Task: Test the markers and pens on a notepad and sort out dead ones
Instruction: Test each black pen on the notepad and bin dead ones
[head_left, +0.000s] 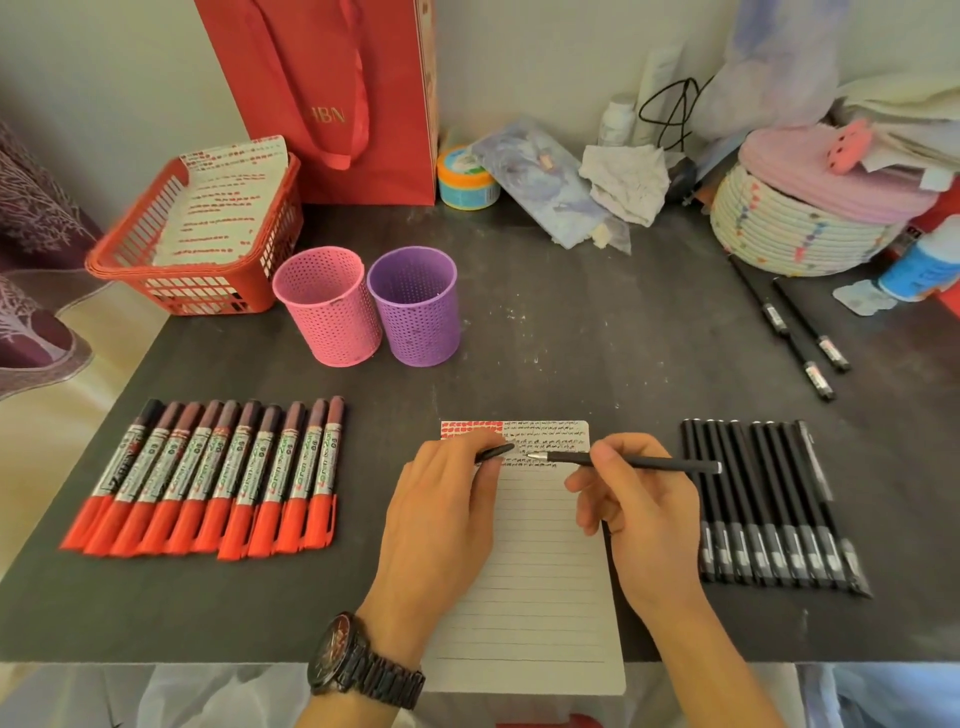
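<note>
Pinching a thin black pen (634, 461) in the right hand (639, 499), tip down at the scribbled top lines of the white lined notepad (540, 571), bottom middle of the frame. Gripping a small black cap (496, 452) in the left hand (441, 504), resting on the pad, very near the tip.

Could smear wet ink with that near hand. Could miss a faint new mark among so many old scribbles. Could mix this pen up with the row of black pens (769, 499) just right of the pad, all looking the same.

Left of the pad, a row of red-capped markers (208, 478). Higher up, a pink holed cup (324, 312) beside a purple holed cup (415, 306). Upper right, two more black pens (795, 332), well apart. Probably in the way of a reach to the cups: the left hand.
</note>
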